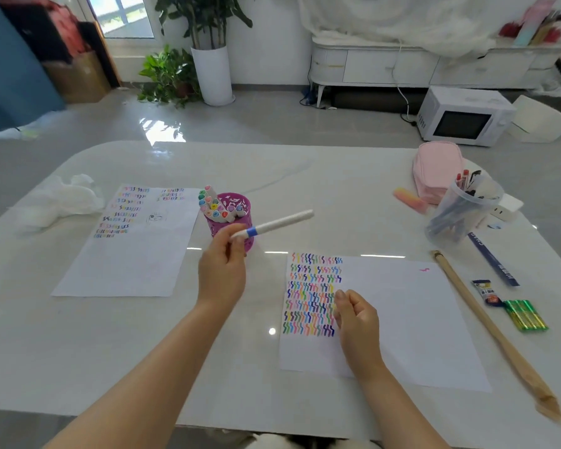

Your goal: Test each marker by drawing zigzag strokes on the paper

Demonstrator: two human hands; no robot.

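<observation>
Marker [277, 222], white plastic barrel with a blue band, pinched by its near end in left hand [222, 270], raised off the glossy white surface [321, 189] just in front of the purple perforated pen cup [213, 227], free end pointing up and to the right. Held end buried among the fingers, so capped or bare hard to say. Right hand [357, 319] low over the white sheet of paper [408, 319], fingers loosely curled, nothing visible in them, right at the edge of the block of coloured zigzag rows [311, 296]. Rest of that sheet blank apart from one small pink squiggle [425, 269] near its far right corner. More white markers with coloured end caps [212, 207] bunched in the cup; second white sheet with zigzag rows [133, 260] lying well to the left. Probably a changeover between markers, not a stroke in progress. Likely troubles from here: an uncovered tip brushed across a palm or the surface while passing between hands, leaving ink where not wanted; cup tipped by the left hand, being so close to it, and markers spilled; fresh strokes laid over old rows if begun too near the block, making the colour unreadable; sheet skidding on the slick surface if drawn on with no hand pinning it.
</observation>
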